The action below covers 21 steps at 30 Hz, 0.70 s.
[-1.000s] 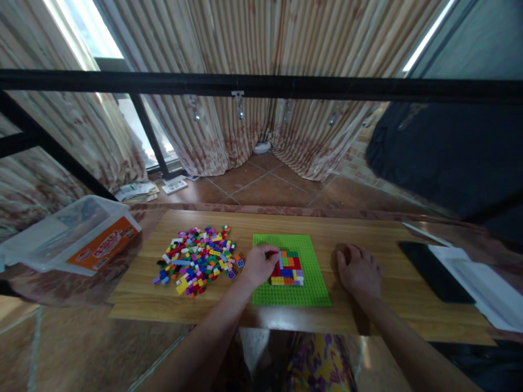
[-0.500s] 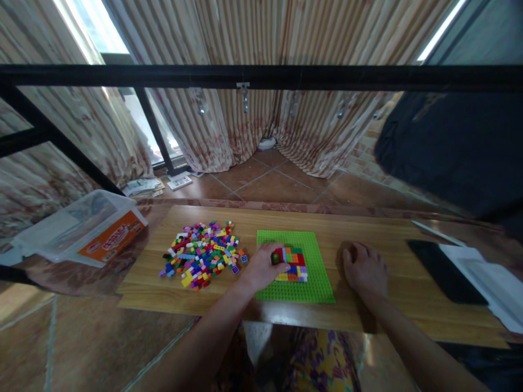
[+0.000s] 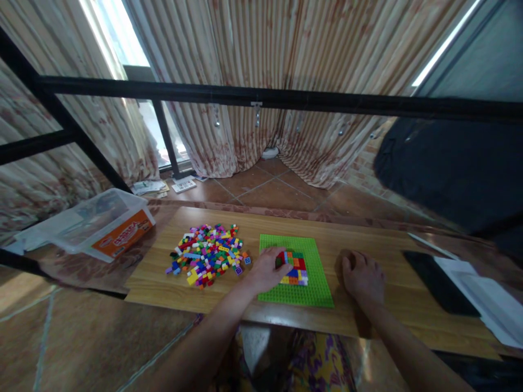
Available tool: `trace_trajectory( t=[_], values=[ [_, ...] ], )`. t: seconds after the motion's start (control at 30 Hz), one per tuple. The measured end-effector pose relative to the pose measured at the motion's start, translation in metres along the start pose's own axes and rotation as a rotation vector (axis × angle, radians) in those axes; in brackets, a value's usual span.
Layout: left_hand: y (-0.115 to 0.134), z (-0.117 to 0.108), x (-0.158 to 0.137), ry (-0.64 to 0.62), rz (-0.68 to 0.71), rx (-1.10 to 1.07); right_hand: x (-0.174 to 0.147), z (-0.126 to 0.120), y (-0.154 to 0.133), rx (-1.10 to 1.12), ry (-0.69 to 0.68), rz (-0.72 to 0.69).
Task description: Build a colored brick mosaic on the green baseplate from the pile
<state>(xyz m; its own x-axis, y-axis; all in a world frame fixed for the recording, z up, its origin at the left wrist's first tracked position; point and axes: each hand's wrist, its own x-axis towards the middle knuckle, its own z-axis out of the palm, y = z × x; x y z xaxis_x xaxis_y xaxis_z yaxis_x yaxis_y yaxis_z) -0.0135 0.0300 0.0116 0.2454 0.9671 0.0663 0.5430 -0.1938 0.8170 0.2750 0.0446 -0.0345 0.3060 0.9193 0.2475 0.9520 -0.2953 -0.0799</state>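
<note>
On the wooden board lies a green studded baseplate [image 3: 316, 286]. A flat patch of building bricks [image 3: 297, 267] in red, orange, green, blue, yellow and white sits on its middle. My left hand [image 3: 266, 270] reaches over the baseplate's left side, its thumb and fingers bent around the left edge of that patch. Part of the bricks there is hidden by the fingers. To the right of the baseplate, my right hand [image 3: 363, 279] rests on the wood, fingers loosely curled and thumb apart, with nothing seen in it.
Left of the baseplate spreads a pile of loose bricks [image 3: 212, 255] in many colours. A clear plastic box [image 3: 118, 218] with an orange label stands beyond the board's left end. A black flat object [image 3: 439, 283] and white papers [image 3: 469, 286] lie at the right. A dark metal bar [image 3: 310, 99] crosses behind.
The view has shifted and tilted slightly with my head. My left hand stays at the brick patch's left edge, and my right hand keeps its place on the board.
</note>
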Motion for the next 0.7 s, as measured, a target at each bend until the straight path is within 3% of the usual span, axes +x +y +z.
trace_trajectory(
  t=[0.23,0.6,0.7],
  values=[
    [0.003,0.019,0.017,0.096,-0.141,0.007,-0.001,0.0,0.002,-0.009,-0.011,-0.005],
    [0.004,0.023,0.014,0.056,-0.095,-0.009,0.002,0.009,0.011,-0.039,-0.03,0.005],
    [0.005,0.014,-0.001,0.113,-0.038,-0.021,0.003,0.016,0.017,-0.052,-0.014,-0.022]
  ],
)
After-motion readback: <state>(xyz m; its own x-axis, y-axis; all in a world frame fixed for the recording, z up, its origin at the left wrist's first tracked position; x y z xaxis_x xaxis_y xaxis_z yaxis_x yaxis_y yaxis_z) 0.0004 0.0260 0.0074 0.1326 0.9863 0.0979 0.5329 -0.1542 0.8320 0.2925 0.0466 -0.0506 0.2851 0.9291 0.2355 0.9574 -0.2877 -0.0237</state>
